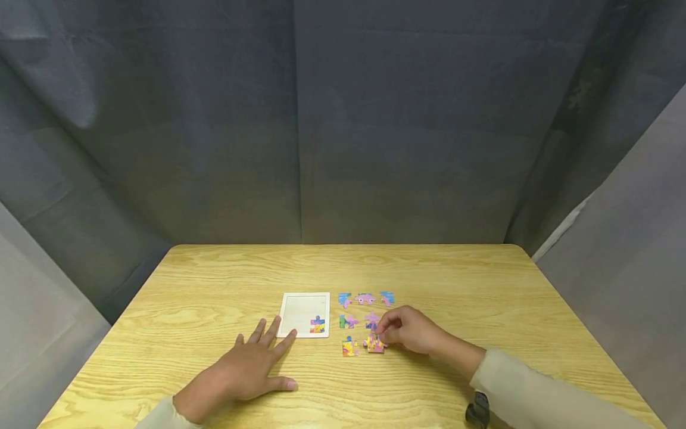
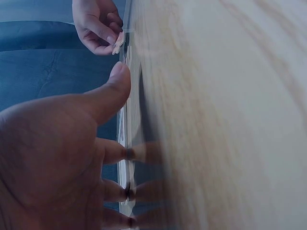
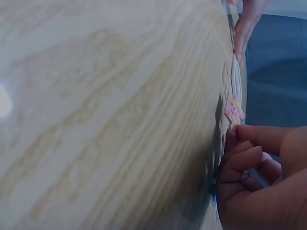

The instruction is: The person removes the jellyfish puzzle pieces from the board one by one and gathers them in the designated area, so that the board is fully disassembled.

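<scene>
My right hand [image 1: 412,329] pinches a pink and yellow jigsaw piece [image 3: 234,111] between thumb and finger, tilted just above the table. My left hand [image 1: 250,364] lies with fingers spread beside a white puzzle tray [image 1: 305,294], its fingertips at the tray's left and lower edges. One blue, yellow and pink jigsaw piece [image 1: 317,325] sits in the tray's lower right corner. Loose pieces lie to the right of the tray: a pink piece with eyes [image 1: 367,299] in the top row, a green and pink piece [image 1: 348,322] in the middle, and a yellow piece [image 1: 350,347] at the lower left.
Two blue and pink pieces, one at the left [image 1: 345,298] and one at the right [image 1: 387,298], flank the piece with eyes. A pink and purple piece [image 1: 372,320] lies by my right fingertips. Behind the wooden table [image 1: 225,274] hangs a dark curtain [image 1: 402,131].
</scene>
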The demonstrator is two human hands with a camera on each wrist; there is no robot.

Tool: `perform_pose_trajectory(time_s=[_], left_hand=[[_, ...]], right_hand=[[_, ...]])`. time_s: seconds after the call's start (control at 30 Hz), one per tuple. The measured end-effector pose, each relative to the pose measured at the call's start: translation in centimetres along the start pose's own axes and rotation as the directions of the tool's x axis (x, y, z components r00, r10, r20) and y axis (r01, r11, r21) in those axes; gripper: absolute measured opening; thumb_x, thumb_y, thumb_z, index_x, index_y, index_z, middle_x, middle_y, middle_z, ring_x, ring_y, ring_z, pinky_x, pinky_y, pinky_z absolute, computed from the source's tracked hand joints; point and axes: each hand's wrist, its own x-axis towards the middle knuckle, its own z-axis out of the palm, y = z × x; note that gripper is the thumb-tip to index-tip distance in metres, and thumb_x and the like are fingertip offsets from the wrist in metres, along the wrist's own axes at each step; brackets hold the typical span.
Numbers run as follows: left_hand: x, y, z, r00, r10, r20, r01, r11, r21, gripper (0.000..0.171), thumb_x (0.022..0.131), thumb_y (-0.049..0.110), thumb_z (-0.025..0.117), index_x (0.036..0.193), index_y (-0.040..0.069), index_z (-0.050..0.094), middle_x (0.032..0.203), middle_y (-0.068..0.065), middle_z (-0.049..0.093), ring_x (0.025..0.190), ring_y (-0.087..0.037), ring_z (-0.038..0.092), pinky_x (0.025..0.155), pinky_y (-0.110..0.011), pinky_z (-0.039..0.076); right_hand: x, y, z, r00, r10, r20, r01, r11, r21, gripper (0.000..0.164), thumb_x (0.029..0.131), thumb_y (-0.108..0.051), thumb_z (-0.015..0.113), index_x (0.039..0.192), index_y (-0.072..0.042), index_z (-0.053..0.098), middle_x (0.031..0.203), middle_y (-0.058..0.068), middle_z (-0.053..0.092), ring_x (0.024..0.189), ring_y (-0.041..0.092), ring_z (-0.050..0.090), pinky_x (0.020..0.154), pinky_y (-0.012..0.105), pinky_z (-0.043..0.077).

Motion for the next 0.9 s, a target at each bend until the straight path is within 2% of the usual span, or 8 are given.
perform_pose_trajectory(time_s=[0.17,0.3,0.6,0.9], left_hand=[[-0.02,0.04,-0.05,1.0,0.006,-0.001,-0.006,1.0,-0.011,0.097,0.091,0.076,0.052,0.164,0.018,0.027,0.168,-0.029,0.009,0.151,-0.059,0.011,0.101,-0.086,0.025],[-0.04,0.03,-0.04,1.0,0.007,-0.002,-0.007,1.0,-0.009,0.097,0.091,0.076,0.051,0.164,0.018,0.027,0.168,-0.029,0.01,0.151,-0.059,0.012,0.101,-0.086,0.025],[0.0,-0.03,0.0,1.0,0.003,-0.004,-0.003,1.0,0.001,0.096,0.091,0.077,0.051,0.164,0.019,0.027,0.168,-0.029,0.011,0.151,-0.059,0.013,0.101,-0.086,0.026],[0.04,-0.03,0.07,1.0,0.001,-0.003,-0.001,1.0,-0.001,0.097,0.09,0.078,0.051,0.164,0.019,0.027,0.168,-0.028,0.011,0.151,-0.058,0.012,0.102,-0.085,0.026]], right_hand=[[-0.13,0.07,0.49,0.999,-0.018,-0.028,0.016,0.998,-0.054,0.004,0.094,-0.004,0.072,0.093,0.0,0.073,0.085,0.005,0.068,0.07,0.016,0.053,0.058,0.022,0.044],[-0.15,0.31,0.78,0.999,-0.023,-0.047,0.019,0.997,-0.08,0.004,0.093,-0.004,0.074,0.091,-0.001,0.072,0.08,0.004,0.066,0.068,0.015,0.052,0.058,0.023,0.043],[-0.2,0.47,1.04,0.997,-0.033,-0.066,0.026,0.994,-0.105,0.005,0.091,-0.003,0.075,0.087,-0.002,0.072,0.076,0.002,0.065,0.068,0.014,0.051,0.057,0.022,0.041],[-0.24,0.24,1.01,0.997,-0.031,-0.07,0.022,0.992,-0.122,0.005,0.092,-0.005,0.075,0.088,-0.003,0.073,0.08,0.002,0.066,0.071,0.016,0.053,0.061,0.023,0.044]])
